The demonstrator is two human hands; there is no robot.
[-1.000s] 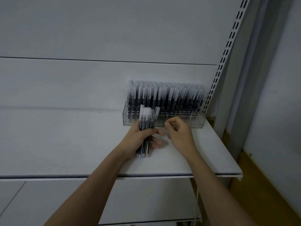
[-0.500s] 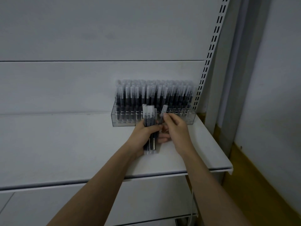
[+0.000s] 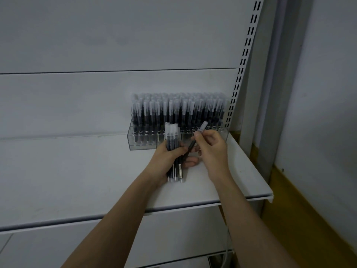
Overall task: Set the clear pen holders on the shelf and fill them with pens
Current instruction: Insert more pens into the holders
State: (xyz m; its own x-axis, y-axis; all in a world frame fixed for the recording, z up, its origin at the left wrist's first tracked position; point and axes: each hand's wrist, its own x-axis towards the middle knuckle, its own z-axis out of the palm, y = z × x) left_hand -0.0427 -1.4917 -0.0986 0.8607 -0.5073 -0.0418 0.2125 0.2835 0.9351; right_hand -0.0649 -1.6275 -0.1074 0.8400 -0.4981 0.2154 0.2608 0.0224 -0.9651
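A clear pen holder point(image 3: 135, 139) stands at the back right of the white shelf point(image 3: 77, 171), packed with several rows of upright black pens with frosted caps point(image 3: 173, 111). My left hand point(image 3: 166, 157) grips a bundle of the same pens point(image 3: 172, 136) just in front of the holder, caps pointing up. My right hand point(image 3: 210, 149) pinches a single pen point(image 3: 201, 130), tilted with its cap up and to the right, drawn partly away from the bundle.
A slotted metal upright point(image 3: 243, 60) runs up the right side of the shelf back. A grey wall with a yellow skirting point(image 3: 289, 209) lies to the right. Another shelf point(image 3: 58, 248) sits below. The shelf's front edge point(image 3: 193, 206) is near my forearms.
My right hand has pulled one pen out of the bundle and tilted it to the right. The view has shifted, so the holder sits a little more to the left.
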